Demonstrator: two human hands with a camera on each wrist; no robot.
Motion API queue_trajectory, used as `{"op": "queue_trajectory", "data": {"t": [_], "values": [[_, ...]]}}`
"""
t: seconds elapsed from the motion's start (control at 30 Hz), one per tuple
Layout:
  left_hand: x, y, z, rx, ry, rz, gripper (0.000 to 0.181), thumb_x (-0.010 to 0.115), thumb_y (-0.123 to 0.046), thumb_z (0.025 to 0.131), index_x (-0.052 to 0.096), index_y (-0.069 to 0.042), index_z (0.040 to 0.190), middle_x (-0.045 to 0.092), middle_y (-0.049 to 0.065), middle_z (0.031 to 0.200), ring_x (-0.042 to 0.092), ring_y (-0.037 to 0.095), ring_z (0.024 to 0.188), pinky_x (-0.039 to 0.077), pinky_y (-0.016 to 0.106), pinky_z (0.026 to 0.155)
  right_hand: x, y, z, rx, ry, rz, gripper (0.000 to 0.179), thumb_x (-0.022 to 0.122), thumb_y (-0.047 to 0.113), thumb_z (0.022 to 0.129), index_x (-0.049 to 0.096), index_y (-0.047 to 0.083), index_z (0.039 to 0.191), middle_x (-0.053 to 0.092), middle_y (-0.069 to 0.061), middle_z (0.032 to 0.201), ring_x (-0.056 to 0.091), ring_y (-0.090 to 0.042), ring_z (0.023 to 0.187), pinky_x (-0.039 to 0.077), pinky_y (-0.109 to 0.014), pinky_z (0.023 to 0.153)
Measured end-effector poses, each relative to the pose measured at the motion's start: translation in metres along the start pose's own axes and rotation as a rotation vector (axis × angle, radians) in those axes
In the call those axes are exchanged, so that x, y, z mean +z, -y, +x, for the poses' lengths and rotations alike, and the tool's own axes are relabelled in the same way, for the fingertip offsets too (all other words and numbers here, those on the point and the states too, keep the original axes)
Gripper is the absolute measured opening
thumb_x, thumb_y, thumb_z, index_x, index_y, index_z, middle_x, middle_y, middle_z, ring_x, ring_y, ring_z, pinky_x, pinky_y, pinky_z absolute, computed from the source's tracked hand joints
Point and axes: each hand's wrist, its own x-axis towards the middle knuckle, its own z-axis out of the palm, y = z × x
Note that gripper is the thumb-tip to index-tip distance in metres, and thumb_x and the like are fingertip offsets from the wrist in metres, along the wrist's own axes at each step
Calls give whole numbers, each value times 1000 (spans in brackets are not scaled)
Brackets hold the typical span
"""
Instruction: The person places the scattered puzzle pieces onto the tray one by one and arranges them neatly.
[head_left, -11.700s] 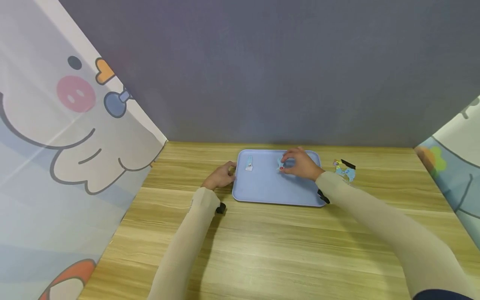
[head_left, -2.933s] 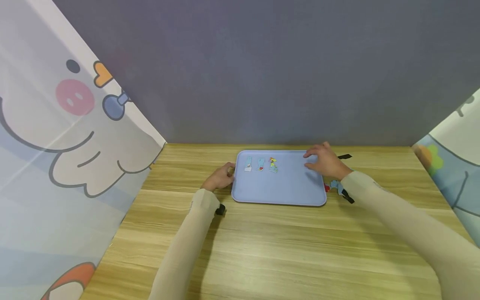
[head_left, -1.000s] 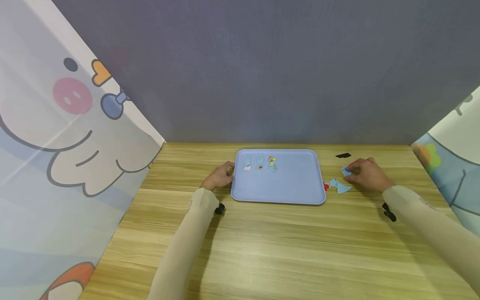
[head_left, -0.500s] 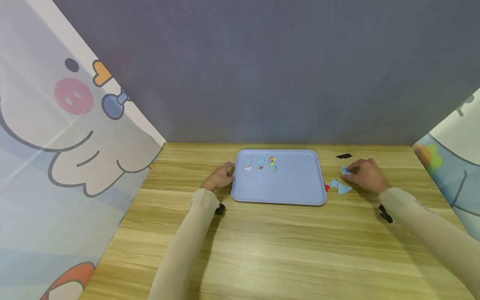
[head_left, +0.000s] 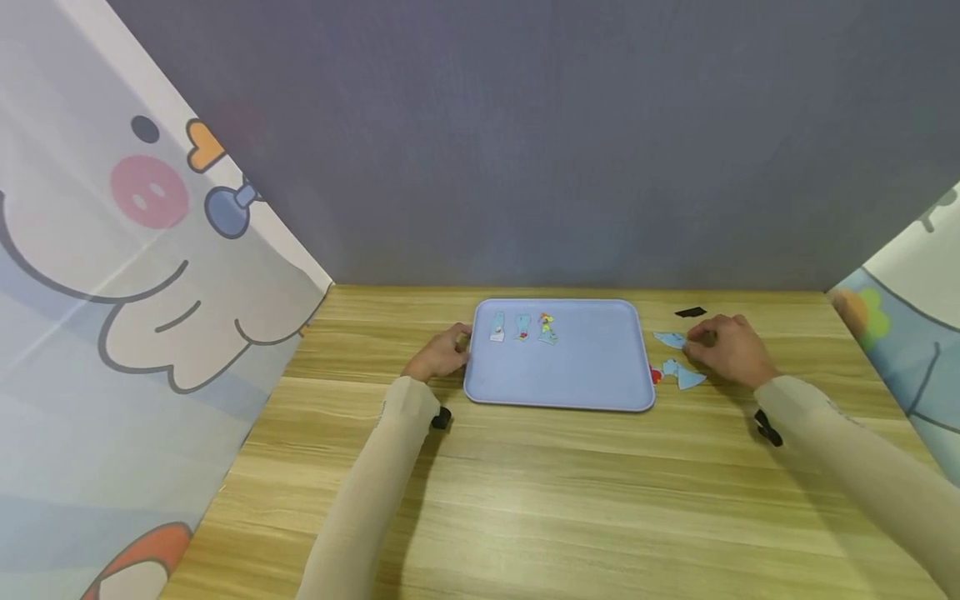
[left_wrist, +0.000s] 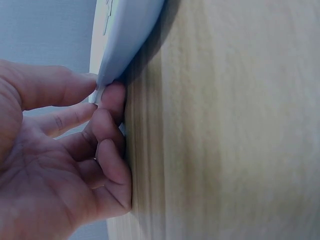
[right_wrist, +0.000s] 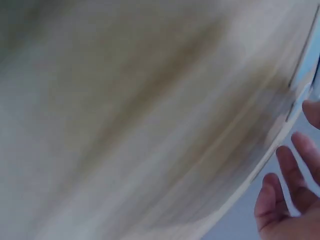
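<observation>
My left hand (head_left: 437,353) pinches the left rim of a pale-blue tray (head_left: 570,375). In the left wrist view, the thumb is at the tray's edge (left_wrist: 131,40) with the other fingers curled beside and below it. Beyond the tray's right side, my right hand (head_left: 726,348) is low over the table, fingertips right at the pointed end of a light-blue flat cut-out piece (head_left: 667,339). Thumb and fingers stand apart in the right wrist view, where blue pieces (right_wrist: 312,45) show at the right edge. Three printed cut-out pieces (head_left: 523,326) lie in a row on the tray.
Near the tray's right edge lie a red piece (head_left: 656,376) and further light-blue pieces (head_left: 688,378). A black strip (head_left: 691,312) lies behind them. A grey panel (head_left: 570,150) rises at the table's (head_left: 525,500) back edge, and a cartoon-printed cloth (head_left: 165,333) stands at the left.
A third piece has joined the row on the tray. My right hand has moved off the tray to the loose pieces; the light-blue piece now extends leftward from its fingertips. The left hand stays put.
</observation>
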Motion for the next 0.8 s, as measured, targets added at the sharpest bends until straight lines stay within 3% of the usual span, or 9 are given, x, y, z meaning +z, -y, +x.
{"op": "queue_trajectory", "data": {"t": [0.13,0.33,0.6,0.8], "values": [[0,0,1,0,-3,9,49,57,-12,93,40,-13,139,61,17,111,60,25,96,49,38,81,0,1,5,-89,25,29,29,71,15,84,67,-3,105,62,-24,108,46,-40,98,33,-52,85],[1,1,2,-5,-1,14,50,57,-12,93,40,-13,140,60,16,111,60,24,96,49,37,79,6,-2,15,-178,35,25,26,75,8,80,67,-4,102,65,-22,104,53,-36,94,31,-48,85],[1,-1,2,-1,-3,9,50,57,-12,93,40,-12,139,61,17,110,60,24,94,49,37,79,9,-1,20,-94,82,42,24,73,3,81,68,-4,103,64,-24,106,48,-37,94,37,-51,82],[1,-1,1,6,-19,21,48,59,-12,92,42,-12,138,62,15,106,59,24,91,48,38,79,8,4,19,-64,59,57,21,73,7,80,70,-4,99,66,-23,98,55,-38,90,44,-50,77]]}}
